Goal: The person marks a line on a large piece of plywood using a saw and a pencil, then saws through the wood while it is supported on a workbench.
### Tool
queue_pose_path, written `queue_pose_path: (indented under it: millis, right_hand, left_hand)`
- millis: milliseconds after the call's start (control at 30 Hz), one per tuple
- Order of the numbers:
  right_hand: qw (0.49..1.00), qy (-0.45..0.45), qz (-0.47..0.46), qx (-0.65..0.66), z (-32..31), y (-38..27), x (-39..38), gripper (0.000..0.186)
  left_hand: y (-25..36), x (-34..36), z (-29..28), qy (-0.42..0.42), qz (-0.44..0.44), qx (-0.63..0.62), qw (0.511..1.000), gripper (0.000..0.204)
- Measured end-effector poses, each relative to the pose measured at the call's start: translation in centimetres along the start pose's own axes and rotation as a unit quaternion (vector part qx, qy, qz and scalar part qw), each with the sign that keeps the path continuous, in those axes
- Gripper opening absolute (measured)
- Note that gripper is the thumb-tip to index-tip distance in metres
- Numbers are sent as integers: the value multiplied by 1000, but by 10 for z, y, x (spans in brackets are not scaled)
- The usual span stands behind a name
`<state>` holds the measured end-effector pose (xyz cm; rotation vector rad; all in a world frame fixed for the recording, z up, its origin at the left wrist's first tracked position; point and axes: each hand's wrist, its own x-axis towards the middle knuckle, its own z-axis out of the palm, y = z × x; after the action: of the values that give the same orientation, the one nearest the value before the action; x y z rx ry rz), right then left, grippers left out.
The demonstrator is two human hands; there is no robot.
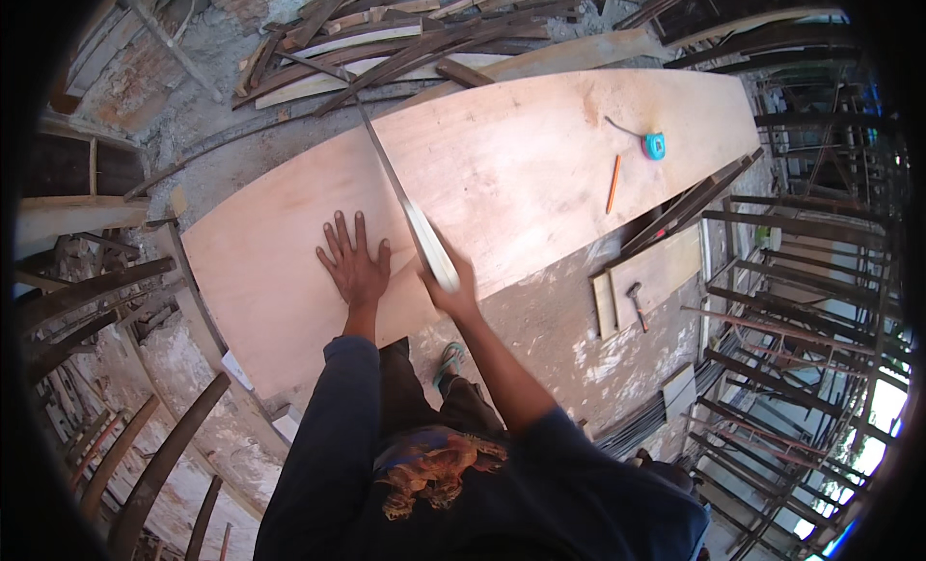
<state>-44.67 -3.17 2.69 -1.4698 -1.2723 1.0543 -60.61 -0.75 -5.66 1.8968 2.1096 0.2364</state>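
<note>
Dark shirt [540,493] nearest my camera, left hand [360,272] laid flat, fingers spread wide on pale plywood [531,175], right hand [453,289] curled closed around the near end of a handsaw [425,235].

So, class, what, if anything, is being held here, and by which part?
The right hand holds a handsaw by its wide near end. The left hand grips nothing, lying flat on the wooden sheet.
</note>
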Motion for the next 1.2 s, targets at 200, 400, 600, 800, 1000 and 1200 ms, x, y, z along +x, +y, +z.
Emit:
queue_pose_path:
  millis: [200,400,600,800,1000,1200]
  right_hand:
    - [996,-40,82,-1,-34,-40,-70,69]
    - [997,64,9,-47,14,25,83,75]
    - [999,32,-14,19,59,29,128,82]
    - [997,61,-8,-55,48,53,113,71]
    - [994,70,-33,-83,58,53,121,71]
    - [996,67,-33,-57,62,57,118,76]
  left_hand:
    - [2,10,-14,-23,9,23,999,73]
    - [27,-8,0,1,85,4,996,70]
    - [24,19,22,160,109,66,979,71]
    - [19,-16,18,134,251,-15,958,71]
    - [25,8,42,122,256,-48,958,71]
    - [20,-22,10,123,208,-76,967,72]
